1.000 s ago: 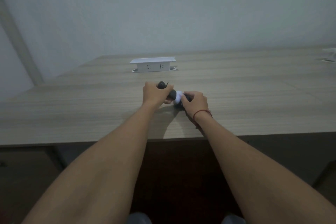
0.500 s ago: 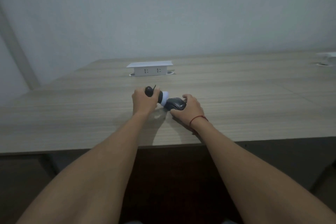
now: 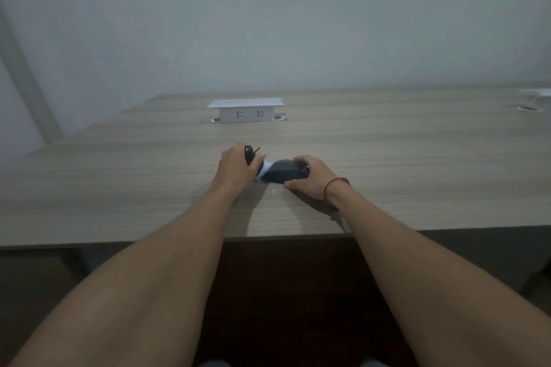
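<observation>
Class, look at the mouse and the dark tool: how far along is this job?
Done: the left hand grips the dark tool and the right hand holds the mouse. In hand: the tool's white end meets the mouse's left end. Left: likely working along the rest of the mouse, then setting both down on the table.

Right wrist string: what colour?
Red; the wrist string shows best in the head view.

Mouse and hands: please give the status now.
Left hand grips black-and-white tool. Right hand holds dark mouse on table. Socket box behind, apart.
</observation>
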Motion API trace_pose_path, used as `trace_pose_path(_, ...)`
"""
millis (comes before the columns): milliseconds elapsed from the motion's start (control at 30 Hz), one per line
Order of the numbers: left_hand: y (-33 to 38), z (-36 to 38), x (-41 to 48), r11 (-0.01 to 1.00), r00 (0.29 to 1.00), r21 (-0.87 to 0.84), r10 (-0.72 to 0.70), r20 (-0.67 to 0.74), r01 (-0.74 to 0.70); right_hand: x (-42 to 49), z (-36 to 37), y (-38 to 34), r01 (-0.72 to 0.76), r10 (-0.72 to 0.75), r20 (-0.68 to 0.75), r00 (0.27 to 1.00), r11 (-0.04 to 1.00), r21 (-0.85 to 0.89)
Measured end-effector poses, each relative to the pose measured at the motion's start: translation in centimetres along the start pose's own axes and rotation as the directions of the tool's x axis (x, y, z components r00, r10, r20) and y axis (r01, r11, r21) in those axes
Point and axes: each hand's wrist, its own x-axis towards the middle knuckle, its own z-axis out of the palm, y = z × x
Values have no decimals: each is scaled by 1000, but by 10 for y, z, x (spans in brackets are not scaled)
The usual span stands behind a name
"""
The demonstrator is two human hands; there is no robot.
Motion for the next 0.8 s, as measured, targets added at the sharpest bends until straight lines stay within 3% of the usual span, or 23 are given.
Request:
trace_pose_path(133, 4, -3, 1, 999, 998, -32, 28, -63, -30, 1, -6, -1, -52, 48, 50, 998, 996, 75)
trace_pose_path(200, 8, 0, 1, 995, 996, -82, 44, -72, -50, 3, -1, -1, -76, 77, -13, 997, 994, 75)
trace_pose_path(300, 8, 2, 2, 998, 998, -23, 55, -10, -55, 4, 2, 3, -44, 43, -74, 996, 999, -10)
trace_pose_path(367, 8, -1, 6, 997, 997, -35, 61, -41, -63, 2, -5, 4, -10, 10, -18, 1000, 1000, -16)
trace_pose_path(467, 14, -1, 9, 978, 997, -200, 36, -75, -50, 2, -19, 1, 9, -6, 110, 994, 1000, -27)
trace_pose_path(667, -2, 0, 8, 999, 1000, -49, -4, -5, 3, 2, -29, -2, 1, 8, 156, 988, 998, -59)
trace_pose_path(800, -2, -2, 11, 991, 997, -132, -12, -81, 1, -2, -26, 0, -41, 29, 109, 994, 993, 112)
